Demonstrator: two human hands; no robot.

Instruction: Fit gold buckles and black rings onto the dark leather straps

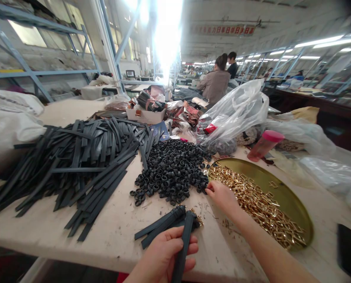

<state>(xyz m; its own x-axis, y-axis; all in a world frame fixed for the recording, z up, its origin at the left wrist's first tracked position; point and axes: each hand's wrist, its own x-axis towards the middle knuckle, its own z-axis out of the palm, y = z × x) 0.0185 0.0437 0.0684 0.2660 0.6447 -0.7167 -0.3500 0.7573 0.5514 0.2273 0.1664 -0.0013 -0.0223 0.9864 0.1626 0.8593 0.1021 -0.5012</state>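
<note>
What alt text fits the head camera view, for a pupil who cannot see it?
A person's left hand holds a dark strap over a worktable, while the right hand is at the edge of a heap of small black loops. Loose dark strips are piled to the left; a golden tray of gold-coloured buckles lies to the right.
</note>
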